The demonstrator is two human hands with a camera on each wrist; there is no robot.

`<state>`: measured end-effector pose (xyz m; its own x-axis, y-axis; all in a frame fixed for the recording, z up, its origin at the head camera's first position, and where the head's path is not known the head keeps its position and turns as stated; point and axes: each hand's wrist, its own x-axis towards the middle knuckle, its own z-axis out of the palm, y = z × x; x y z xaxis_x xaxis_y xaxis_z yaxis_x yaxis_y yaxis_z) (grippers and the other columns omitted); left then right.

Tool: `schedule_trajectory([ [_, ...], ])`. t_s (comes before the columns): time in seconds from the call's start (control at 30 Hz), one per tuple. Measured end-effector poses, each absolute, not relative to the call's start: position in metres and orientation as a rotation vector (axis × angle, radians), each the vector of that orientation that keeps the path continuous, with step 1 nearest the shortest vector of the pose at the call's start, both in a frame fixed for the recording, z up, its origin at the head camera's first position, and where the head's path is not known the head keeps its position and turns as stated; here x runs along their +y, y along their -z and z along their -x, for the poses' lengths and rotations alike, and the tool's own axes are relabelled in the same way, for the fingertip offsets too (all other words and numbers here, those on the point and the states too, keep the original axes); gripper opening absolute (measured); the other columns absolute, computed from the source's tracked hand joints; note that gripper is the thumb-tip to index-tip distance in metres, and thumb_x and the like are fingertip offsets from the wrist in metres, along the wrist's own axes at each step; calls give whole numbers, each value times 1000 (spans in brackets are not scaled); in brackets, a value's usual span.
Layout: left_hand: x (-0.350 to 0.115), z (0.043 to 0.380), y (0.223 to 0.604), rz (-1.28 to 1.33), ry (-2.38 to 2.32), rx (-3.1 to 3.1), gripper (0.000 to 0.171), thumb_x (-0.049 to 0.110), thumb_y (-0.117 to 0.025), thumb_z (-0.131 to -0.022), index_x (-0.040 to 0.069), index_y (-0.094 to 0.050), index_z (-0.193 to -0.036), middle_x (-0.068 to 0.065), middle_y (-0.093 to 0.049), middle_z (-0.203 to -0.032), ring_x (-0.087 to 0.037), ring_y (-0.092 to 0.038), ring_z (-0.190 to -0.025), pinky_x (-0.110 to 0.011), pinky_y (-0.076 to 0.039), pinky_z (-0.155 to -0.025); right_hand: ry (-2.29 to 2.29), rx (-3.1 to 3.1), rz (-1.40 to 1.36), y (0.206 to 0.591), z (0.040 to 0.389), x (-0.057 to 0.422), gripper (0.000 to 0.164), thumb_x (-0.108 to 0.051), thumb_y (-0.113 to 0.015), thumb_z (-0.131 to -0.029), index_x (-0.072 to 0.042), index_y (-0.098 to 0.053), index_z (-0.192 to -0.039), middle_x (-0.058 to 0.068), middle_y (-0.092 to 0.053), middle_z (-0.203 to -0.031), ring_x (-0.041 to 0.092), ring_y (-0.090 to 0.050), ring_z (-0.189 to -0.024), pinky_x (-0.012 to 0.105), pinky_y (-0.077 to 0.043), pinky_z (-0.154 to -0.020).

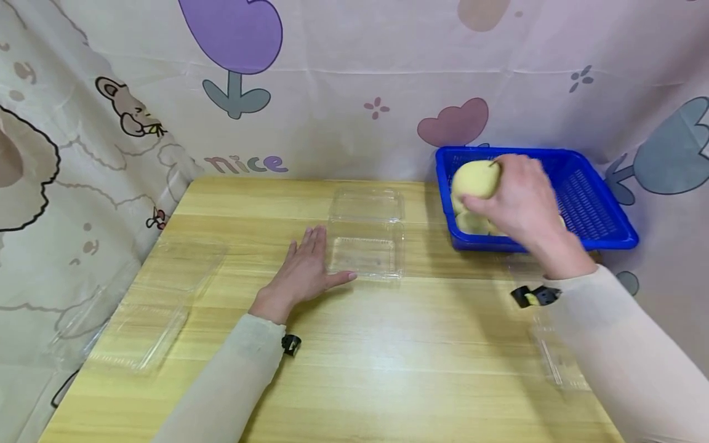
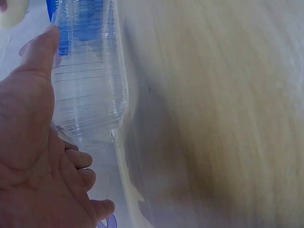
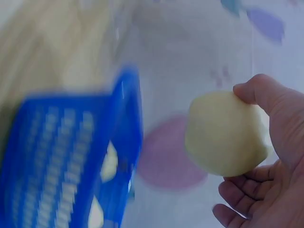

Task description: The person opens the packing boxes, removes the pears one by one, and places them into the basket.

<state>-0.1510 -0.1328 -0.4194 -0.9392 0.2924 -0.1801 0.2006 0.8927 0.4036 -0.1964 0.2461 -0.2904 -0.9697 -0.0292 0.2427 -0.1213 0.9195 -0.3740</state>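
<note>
A pale yellow pear (image 1: 474, 179) with a short stem is gripped by my right hand (image 1: 523, 194), over the left part of a blue plastic basket (image 1: 595, 212). More pale fruit (image 1: 472, 223) lies in the basket beneath it. In the right wrist view, thumb and fingers hold the pear (image 3: 225, 133) from its side, beside the basket. My left hand (image 1: 301, 267) has its fingers stretched out, the thumb at the near left corner of a clear plastic clamshell box (image 1: 365, 249). That box stands with its lid laid back; the left wrist view shows its clear wall (image 2: 90, 90) by the thumb.
Another clear clamshell box (image 1: 141, 326) lies spread on the left side of the wooden table (image 1: 376, 369). Partly under my right forearm is a further clear box (image 1: 559, 357). A patterned curtain (image 1: 343, 92) hangs behind the table and along its left side.
</note>
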Motion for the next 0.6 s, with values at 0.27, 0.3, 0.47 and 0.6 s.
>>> schedule_trajectory([
  [0.27, -135, 149, 418, -360, -574, 2815, 127, 83, -55, -91, 0, 4, -167, -18, 2, -177, -31, 7, -165, -60, 0, -133, -556, -2854, 278, 289, 220, 328, 93, -58, -69, -89, 13, -45, -145, 38, -51, -134, 56, -42, -122, 66, -38, -92],
  [0.3, -135, 149, 418, -359, -574, 2815, 127, 83, -55, -91, 0, 4, -167, -18, 2, -178, -30, 8, -165, -60, 0, -133, -555, -2866, 307, 292, 222, 335, 95, -58, -67, -90, 14, -41, -147, 38, -49, -136, 56, -39, -124, 67, -37, -97],
  [0.47, -136, 150, 419, -358, -572, 2811, 128, 83, -55, -90, 1, 5, -167, -17, 3, -178, -30, 8, -164, -59, 1, -133, -548, -2931, 408, 309, 233, 362, 102, -63, -60, -94, 20, -32, -147, 44, -41, -139, 62, -33, -130, 70, -27, -118],
  [0.6, -135, 151, 420, -360, -569, 2806, 129, 85, -54, -89, 2, 6, -167, -17, 4, -178, -29, 9, -164, -58, 2, -133, -562, -2983, 486, 324, 239, 375, 111, -70, -55, -95, 23, -27, -148, 47, -37, -143, 64, -30, -133, 72, -30, -112],
])
